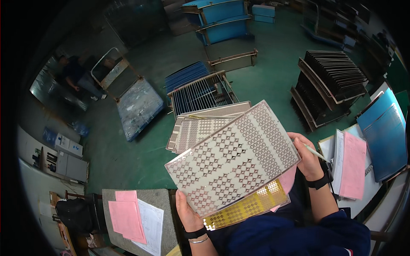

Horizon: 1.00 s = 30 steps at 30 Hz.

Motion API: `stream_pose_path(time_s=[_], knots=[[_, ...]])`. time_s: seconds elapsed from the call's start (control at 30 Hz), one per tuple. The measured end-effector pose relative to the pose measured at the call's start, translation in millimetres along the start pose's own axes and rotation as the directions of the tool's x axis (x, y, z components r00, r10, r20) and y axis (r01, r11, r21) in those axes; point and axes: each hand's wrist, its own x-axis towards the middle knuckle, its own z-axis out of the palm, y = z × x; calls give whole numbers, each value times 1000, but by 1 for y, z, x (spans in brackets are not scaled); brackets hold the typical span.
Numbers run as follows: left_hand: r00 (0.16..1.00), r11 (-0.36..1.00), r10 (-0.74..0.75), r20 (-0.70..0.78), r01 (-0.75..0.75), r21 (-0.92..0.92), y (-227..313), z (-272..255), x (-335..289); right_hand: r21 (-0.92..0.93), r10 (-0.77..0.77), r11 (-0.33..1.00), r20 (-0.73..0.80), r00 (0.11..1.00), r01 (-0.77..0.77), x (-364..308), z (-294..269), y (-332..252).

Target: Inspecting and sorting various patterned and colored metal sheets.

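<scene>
Between my hands, the perforated metal sheet (232, 158): left hand (188, 211) grips its lower edge, right hand (308, 157) its right edge with a pen (316, 152); pink papers (126, 219) lie lower left.

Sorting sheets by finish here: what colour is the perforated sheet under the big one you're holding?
Yellow-gold sheet, with small diamond cutouts; head view shows it best.

The top panel (232, 158) was silvery grey, punched all over with rows of diamond and small square cut-outs. Under it showed a yellow sheet (250, 207) with the same perforated pattern. Pink papers (126, 217) lay on the grey desk (164, 198), another pink sheet (353, 164) at right beside blue panels (386, 136). The floor (128, 158) was green.
</scene>
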Motion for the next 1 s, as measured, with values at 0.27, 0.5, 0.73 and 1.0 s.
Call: stream_pose_path(time_s=[0.27,0.5,0.73,1.0], knots=[[999,999,23,-46,-20,48,6,-4,0,-58,67,996,43,997,-65,-5,-5,11],[999,998,-33,-34,35,59,9,-5,2,-96,47,994,30,998,-44,-3,-4,12],[996,994,-84,-28,86,70,6,-10,6,-92,59,994,8,998,-58,-3,-6,15],[997,995,-66,-29,68,79,4,-6,7,-64,74,995,13,997,-73,-3,-10,14]])
